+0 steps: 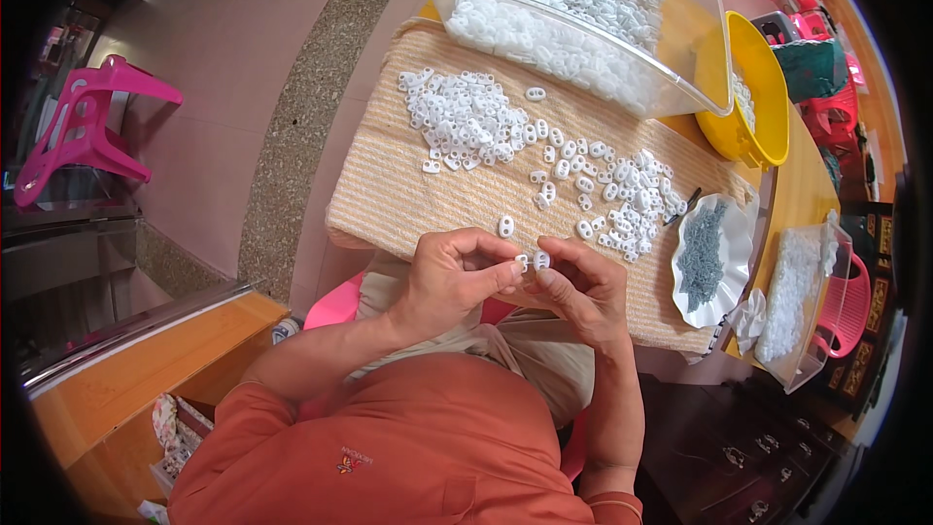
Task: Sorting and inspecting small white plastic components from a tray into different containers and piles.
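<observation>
Over the near edge of a striped tan towel [389, 170], my two hands meet at the fingertips. A small white plastic piece [522, 261] is pinched between the thumb and forefinger of my left hand [452, 277]. My right hand [586, 292] grips a white oval two-hole piece, like a cord lock part [541, 259], close beside it. A narrow gap seems to part the two. Just beyond my left fingers lies a loose white oval piece [506, 227]. One pile of small white pieces [466, 122] sits at the left, another white pile [637, 199] at the right.
Many white pieces fill a clear plastic bin [593, 73] at the back. Right of it stands a yellow basin [768, 87]. A white scalloped dish [734, 272] holds small grey parts, perhaps springs. Farther right is another clear box [792, 306]; a pink stool [97, 126] stands left.
</observation>
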A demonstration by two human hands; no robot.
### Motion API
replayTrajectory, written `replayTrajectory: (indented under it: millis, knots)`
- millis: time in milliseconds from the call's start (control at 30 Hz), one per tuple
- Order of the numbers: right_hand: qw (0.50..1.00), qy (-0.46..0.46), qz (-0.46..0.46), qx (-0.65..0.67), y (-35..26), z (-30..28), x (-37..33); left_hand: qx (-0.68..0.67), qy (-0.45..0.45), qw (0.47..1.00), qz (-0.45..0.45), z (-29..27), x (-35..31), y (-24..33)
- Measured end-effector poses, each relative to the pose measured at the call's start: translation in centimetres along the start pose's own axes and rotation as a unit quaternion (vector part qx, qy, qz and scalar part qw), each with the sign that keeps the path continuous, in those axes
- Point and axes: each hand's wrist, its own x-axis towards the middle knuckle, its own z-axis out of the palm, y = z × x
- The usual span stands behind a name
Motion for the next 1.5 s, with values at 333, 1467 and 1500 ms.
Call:
replayTrajectory:
  millis: [333,1467,1500]
  knots:
    - [1.000,0.002,-0.014,0.000,-0.1,0.0,0.0,0.001,-0.005,1.000,-0.004,0.0,0.0,0.0]
    - [0.997,-0.031,0.024,0.068,-0.7,0.1,-0.1,-0.058,-0.023,0.997,-0.050,-0.1,0.1,-0.3]
    - [0.997,-0.031,0.024,0.068,-0.7,0.2,-0.1,-0.058,-0.023,0.997,-0.050,-0.1,0.1,-0.3]
